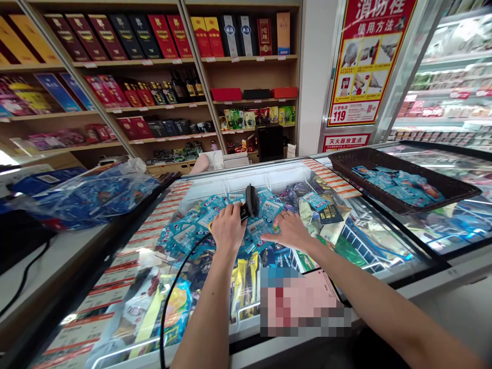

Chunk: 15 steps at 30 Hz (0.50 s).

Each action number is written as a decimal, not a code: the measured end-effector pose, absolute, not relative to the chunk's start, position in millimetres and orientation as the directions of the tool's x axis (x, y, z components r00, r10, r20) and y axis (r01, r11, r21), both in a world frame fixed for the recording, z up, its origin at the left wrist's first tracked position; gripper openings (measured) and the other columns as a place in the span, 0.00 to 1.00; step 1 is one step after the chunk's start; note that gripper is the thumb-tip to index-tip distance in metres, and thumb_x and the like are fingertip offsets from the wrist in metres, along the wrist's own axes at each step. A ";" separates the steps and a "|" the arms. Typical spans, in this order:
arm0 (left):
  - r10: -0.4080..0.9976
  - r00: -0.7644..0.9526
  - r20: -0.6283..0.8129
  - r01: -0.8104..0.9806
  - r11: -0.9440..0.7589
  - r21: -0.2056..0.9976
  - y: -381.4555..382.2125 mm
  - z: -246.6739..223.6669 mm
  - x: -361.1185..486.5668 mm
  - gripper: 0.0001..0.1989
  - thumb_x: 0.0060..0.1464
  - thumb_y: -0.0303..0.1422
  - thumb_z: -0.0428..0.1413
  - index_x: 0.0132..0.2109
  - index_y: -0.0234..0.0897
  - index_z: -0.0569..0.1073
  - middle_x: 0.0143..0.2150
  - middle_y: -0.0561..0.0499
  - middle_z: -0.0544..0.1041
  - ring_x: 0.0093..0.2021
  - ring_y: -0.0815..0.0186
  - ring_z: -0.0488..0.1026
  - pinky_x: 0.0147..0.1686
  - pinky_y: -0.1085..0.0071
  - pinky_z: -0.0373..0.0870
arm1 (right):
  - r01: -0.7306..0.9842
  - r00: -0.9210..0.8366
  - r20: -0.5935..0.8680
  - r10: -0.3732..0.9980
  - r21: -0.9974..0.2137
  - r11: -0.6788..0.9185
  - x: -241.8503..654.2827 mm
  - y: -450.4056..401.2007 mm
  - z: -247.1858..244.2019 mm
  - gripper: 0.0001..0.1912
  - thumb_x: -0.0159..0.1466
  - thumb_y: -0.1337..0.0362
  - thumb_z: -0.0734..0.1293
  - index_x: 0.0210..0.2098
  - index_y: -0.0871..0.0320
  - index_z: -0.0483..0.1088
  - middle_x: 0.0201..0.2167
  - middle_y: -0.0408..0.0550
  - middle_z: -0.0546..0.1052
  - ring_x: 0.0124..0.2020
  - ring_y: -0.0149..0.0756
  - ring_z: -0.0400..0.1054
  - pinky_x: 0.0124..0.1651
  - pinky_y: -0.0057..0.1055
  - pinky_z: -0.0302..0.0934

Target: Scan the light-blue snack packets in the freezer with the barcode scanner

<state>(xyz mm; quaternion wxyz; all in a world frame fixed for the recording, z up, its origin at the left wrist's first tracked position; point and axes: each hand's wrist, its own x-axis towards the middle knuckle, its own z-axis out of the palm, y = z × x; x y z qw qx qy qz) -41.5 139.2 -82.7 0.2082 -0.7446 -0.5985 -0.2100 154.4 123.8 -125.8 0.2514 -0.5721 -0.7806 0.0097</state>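
Note:
My left hand point(227, 228) is closed around a black barcode scanner point(251, 201), its head tilted up over a spread of small blue packets point(192, 233). A black cable point(171, 302) runs from the scanner toward the front. Just right of it, my right hand point(292, 229) is open, thumb stretched out to the left and fingers over the blue packets; part of a packet is hidden beneath it. The packets lie on the glass top of a chest freezer point(215, 179). Bagged frozen goods show through the glass.
A dark brown basket point(403, 197) with more blue packets stands at the right. At the left lies a clear plastic bag point(88, 192) of blue packets. A phone point(321, 289), partly blurred out, is near the front edge. Stocked shelves point(149, 107) stand behind.

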 end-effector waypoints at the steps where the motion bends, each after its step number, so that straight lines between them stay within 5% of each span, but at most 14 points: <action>1: 0.805 0.190 0.562 0.980 -0.191 -0.059 139.2 -82.9 -41.4 0.19 0.53 0.35 0.50 0.53 0.40 0.65 0.44 0.43 0.71 0.47 0.52 0.67 0.41 0.61 0.61 | 0.890 -0.224 0.376 0.899 -0.298 0.346 152.3 123.6 -126.9 0.35 0.47 0.32 0.60 0.35 0.57 0.70 0.37 0.54 0.71 0.45 0.47 0.62 0.47 0.42 0.54; 8: 0.809 0.172 0.562 0.985 -0.158 -0.074 140.0 -83.4 -40.6 0.20 0.53 0.37 0.50 0.53 0.41 0.65 0.45 0.44 0.71 0.46 0.52 0.67 0.40 0.61 0.62 | 0.833 -0.243 0.261 0.934 -0.438 0.339 164.3 139.5 -130.8 0.25 0.48 0.42 0.69 0.32 0.57 0.69 0.33 0.48 0.72 0.38 0.41 0.65 0.41 0.36 0.55; 15: 0.807 0.183 0.562 0.982 -0.173 -0.071 139.1 -79.6 -40.2 0.20 0.54 0.37 0.49 0.54 0.40 0.65 0.44 0.44 0.72 0.47 0.54 0.68 0.40 0.62 0.62 | 0.452 -0.095 0.130 0.987 -0.878 0.160 205.8 155.6 -129.2 0.22 0.51 0.52 0.69 0.40 0.57 0.65 0.36 0.46 0.73 0.31 0.34 0.69 0.28 0.28 0.61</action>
